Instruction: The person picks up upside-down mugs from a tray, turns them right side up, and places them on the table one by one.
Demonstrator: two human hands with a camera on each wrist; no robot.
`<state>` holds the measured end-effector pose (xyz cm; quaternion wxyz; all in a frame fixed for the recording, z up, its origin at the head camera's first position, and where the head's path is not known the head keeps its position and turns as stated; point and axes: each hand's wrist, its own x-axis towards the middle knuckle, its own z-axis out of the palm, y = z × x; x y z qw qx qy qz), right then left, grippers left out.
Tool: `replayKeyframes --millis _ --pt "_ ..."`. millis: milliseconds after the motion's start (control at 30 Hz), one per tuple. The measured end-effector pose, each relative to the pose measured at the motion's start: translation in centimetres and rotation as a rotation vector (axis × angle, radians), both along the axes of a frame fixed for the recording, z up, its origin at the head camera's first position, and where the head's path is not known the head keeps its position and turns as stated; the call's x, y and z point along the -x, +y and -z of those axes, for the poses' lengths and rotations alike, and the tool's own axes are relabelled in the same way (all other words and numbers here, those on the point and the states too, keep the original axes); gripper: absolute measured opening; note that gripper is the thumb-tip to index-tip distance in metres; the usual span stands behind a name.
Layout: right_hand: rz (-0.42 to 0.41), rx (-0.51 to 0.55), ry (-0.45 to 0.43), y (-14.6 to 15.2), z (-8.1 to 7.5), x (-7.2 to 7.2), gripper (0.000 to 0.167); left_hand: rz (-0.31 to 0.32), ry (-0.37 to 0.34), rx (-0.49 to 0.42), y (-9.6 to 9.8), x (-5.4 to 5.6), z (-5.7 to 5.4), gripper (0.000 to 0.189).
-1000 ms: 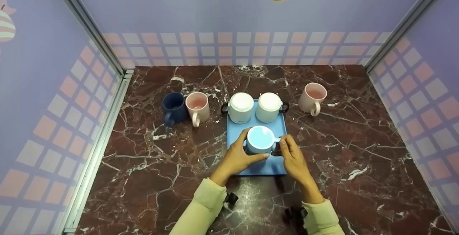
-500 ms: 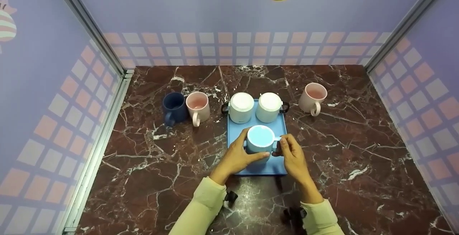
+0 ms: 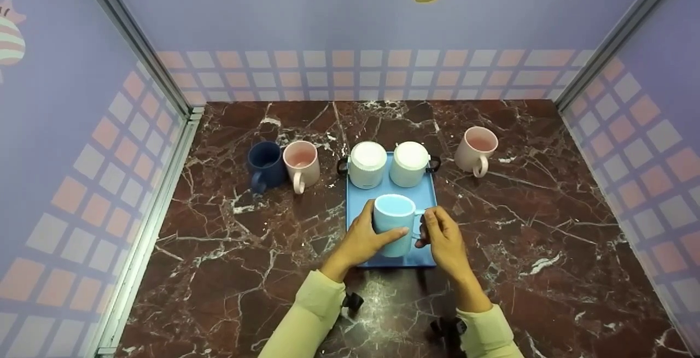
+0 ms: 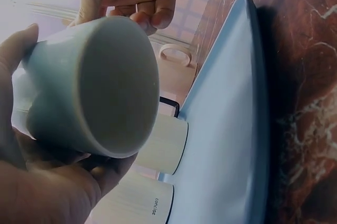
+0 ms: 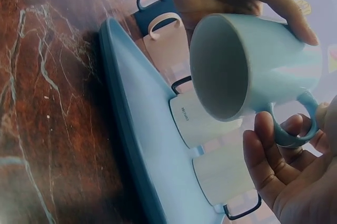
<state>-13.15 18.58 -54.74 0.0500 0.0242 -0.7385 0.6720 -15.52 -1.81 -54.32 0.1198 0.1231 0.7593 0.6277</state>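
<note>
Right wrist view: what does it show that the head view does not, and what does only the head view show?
Only right wrist view: the hollow inside of the light blue mug, its mouth facing down.

Only head view: that mug's base, the lone pink mug at the right, and both sleeves.

Both: the left hand and right hand on the light blue mug, two white mugs on the blue tray, and the navy mug beside another pink mug.
</note>
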Motion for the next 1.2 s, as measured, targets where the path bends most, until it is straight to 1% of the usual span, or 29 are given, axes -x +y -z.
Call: replayKeyframes --millis 133,200,267,333,400,467,533,633,733,867,967,1067,1200 --pt "0.003 0.006 -0.024 -0.1 -0.1 -0.1 0.031 0.026 0.006 -0.037 -0.1 0.0 0.2 0.086" --pt "0.005 0.003 -0.038 -0.1 -0.2 -0.2 0.032 0.046 0.022 -0.041 -0.3 0.0 0.4 0.096" --pt "0.007 -0.003 -0.055 -0.1 -0.2 -0.2 0.033 0.071 0.052 -0.037 -0.5 -0.1 0.5 0.111" --pt "0.011 -0.011 -0.07 -0.1 -0.3 -0.3 0.035 0.101 0.101 -0.027 -0.7 -0.1 0.6 0.125" --pt "0.018 -0.014 -0.085 -0.1 -0.3 -0.3 0.036 0.128 0.162 0.008 -0.9 -0.1 0.7 0.138" --pt "0.022 -0.011 -0.099 0.0 -0.3 -0.2 0.038 0.156 0.222 0.04 -1.0 -0.1 0.8 0.145" --pt "0.029 -0.007 -0.113 0.0 -0.3 -0.2 0.039 0.178 0.283 0.077 -1.1 -0.1 0.9 0.149" --pt "0.037 -0.001 -0.131 0.1 -0.4 -0.2 0.04 0.2 0.344 0.108 -1.3 0.0 1.0 0.146" --pt "0.042 0.008 -0.144 0.1 -0.4 -0.1 0.039 0.207 0.391 0.113 -1.3 0.1 1.0 0.132" --pt "0.039 0.02 -0.156 0.2 -0.4 0.0 0.038 0.195 0.424 0.111 -1.4 0.1 1.0 0.114" --pt "0.028 0.026 -0.161 0.3 -0.3 0.0 0.038 0.188 0.434 0.118 -1.5 0.1 1.1 0.109" --pt "0.011 0.03 -0.153 0.5 -0.2 -0.2 0.038 0.186 0.432 0.125 -1.5 0.0 1.1 0.109" --pt "-0.036 0.039 -0.099 1.1 -0.1 -0.4 0.028 0.174 0.398 0.109 -1.4 0.0 1.1 0.11"
